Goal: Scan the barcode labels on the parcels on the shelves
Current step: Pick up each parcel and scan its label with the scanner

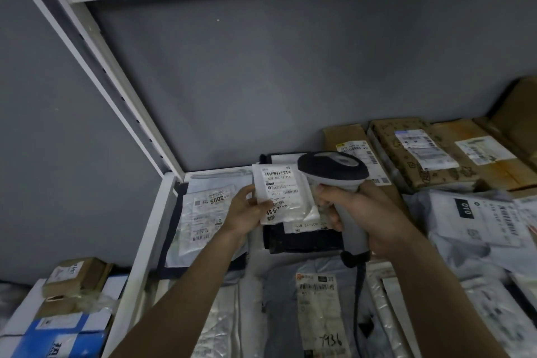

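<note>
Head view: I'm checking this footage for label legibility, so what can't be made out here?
- Small white parcel: lower label hidden by left hand thumb.
- Barcode scanner: scan window faces away; grip covered by right hand.
- Dark parcel: mostly under the white one.
- Brown boxes: label print too small.
- Blue-and-white box: cut off by frame edge.

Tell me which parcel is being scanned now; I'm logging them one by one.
The small white parcel held up by the left hand, its label facing the scanner in the right hand. All other parcels lie on the shelf.
</note>
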